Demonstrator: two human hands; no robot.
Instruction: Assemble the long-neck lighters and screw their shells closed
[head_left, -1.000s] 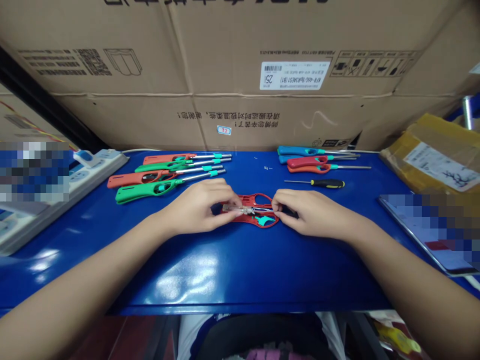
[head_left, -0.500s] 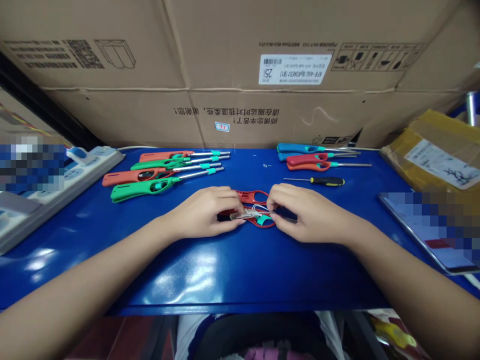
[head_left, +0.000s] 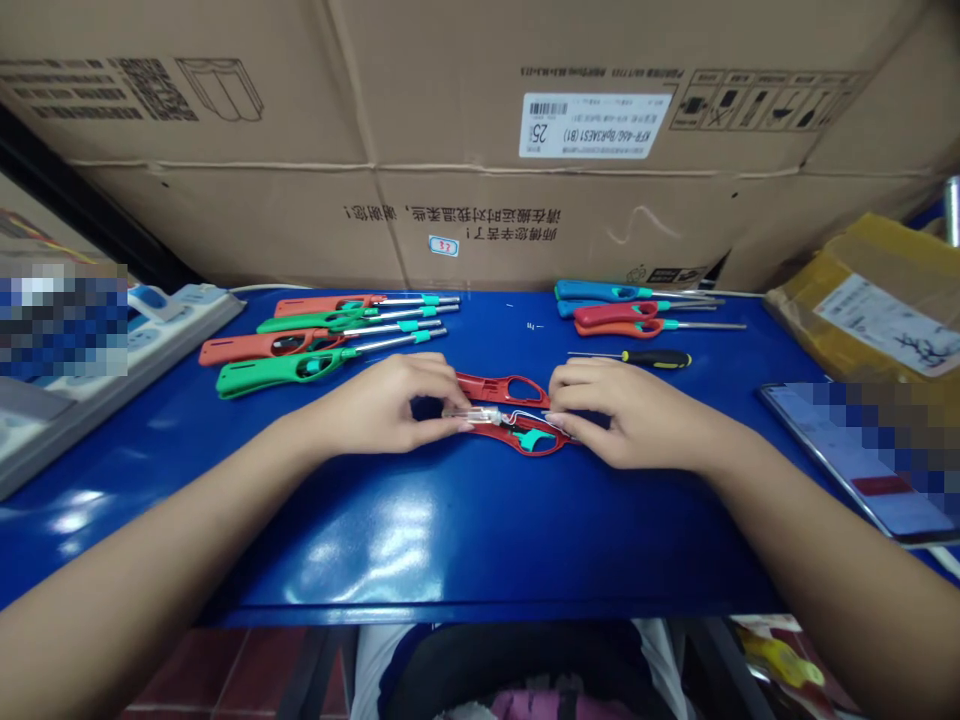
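An opened red lighter shell lies in the middle of the blue table, with a teal trigger and a clear inner tube showing. My left hand pinches the clear tube at the shell's left end. My right hand is closed on the shell's right end, fingertips on its thin wires and trigger area. Both forearms rest on the table.
Several red and green long-nosed lighters lie at the back left, and blue and red ones at the back right. A black-and-yellow screwdriver lies near them. Cardboard boxes stand behind. A power strip sits left, a tablet right.
Both hands have shifted a little on the red shell, and the two shell halves now lie further apart. The camera has tilted slightly.
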